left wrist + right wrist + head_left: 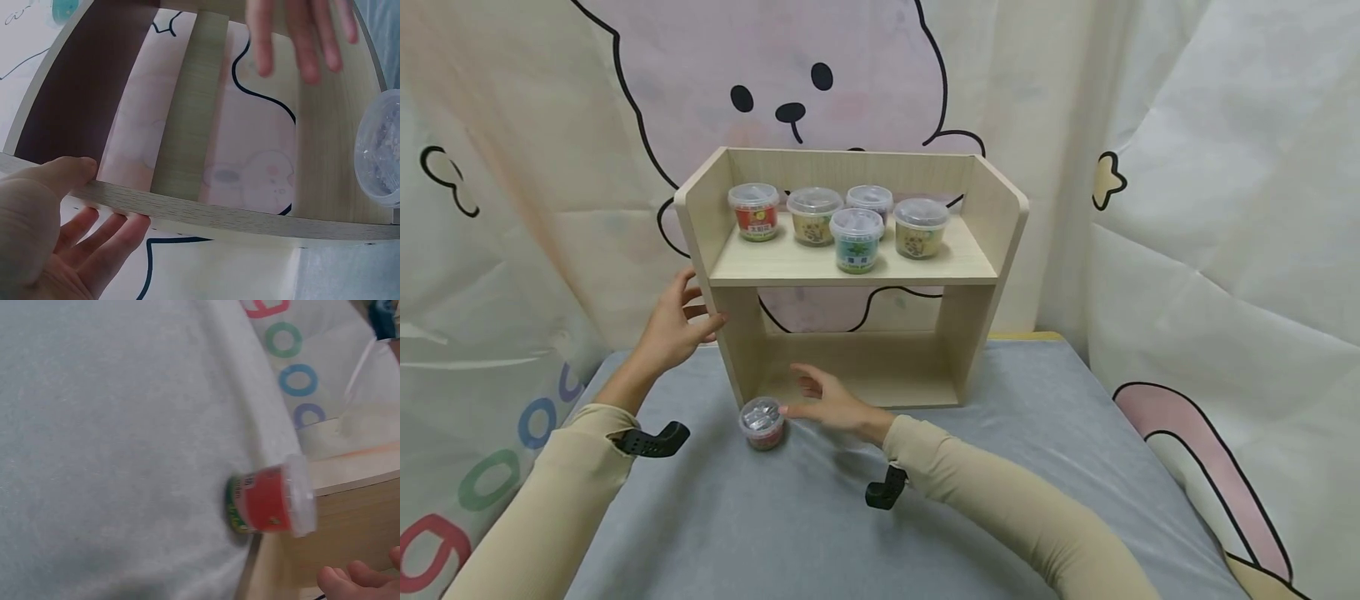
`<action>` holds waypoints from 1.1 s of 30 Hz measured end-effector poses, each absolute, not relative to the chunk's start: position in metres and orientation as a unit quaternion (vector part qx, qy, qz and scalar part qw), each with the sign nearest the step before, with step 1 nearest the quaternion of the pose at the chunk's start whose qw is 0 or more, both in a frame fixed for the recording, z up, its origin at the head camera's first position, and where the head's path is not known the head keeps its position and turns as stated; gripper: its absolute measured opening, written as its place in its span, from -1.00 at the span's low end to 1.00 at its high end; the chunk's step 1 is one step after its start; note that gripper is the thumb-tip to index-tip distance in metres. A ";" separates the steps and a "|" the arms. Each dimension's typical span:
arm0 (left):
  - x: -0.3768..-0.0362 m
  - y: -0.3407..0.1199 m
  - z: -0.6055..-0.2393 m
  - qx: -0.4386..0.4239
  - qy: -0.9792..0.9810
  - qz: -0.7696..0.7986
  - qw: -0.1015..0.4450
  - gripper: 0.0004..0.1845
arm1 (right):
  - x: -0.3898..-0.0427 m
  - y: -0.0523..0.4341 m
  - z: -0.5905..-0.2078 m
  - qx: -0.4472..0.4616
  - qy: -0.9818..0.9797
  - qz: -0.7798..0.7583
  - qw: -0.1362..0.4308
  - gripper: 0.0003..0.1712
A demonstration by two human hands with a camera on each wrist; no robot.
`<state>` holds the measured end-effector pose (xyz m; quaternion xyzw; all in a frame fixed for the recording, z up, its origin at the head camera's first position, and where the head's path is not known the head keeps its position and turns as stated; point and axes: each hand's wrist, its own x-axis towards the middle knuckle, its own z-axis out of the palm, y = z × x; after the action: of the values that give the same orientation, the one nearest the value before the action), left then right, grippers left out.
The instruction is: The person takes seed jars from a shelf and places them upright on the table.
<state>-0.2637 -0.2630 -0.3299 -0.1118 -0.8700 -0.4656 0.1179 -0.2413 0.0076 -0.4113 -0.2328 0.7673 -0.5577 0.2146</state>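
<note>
The right hand (835, 407) had its fingers spread and loosely straight, with nothing in their hold; its thumb tip reached the edge of the red-labelled lidded cup (762, 423), though whether it touched could not be told. That cup had a clear, shiny plastic lid, a red wrapper with pale print and a green band round its base. It stood upright on the grey-blue tablecloth (700, 517), to the left of the right hand's thumb and below its fingers in the head view, just beside the shelf's front left corner. The left hand (673, 321) gripped the side panel of the wooden shelf (850, 371), thumb on the inner face and fingers on the outer. Above, on the upper board, stood five more lidded cups (857, 242), labelled red, yellow and teal among others.
</note>
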 end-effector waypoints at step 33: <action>-0.267 -0.262 -0.333 -0.118 -0.867 -0.467 0.123 -0.10 | -0.237 0.073 -0.299 -0.334 0.746 -0.553 0.162 -0.32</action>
<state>-0.2667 -0.2619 -0.3329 -0.1182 -0.8674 -0.4674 0.1233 -0.2367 0.0734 -0.2992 -0.3344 0.7455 -0.5534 0.1615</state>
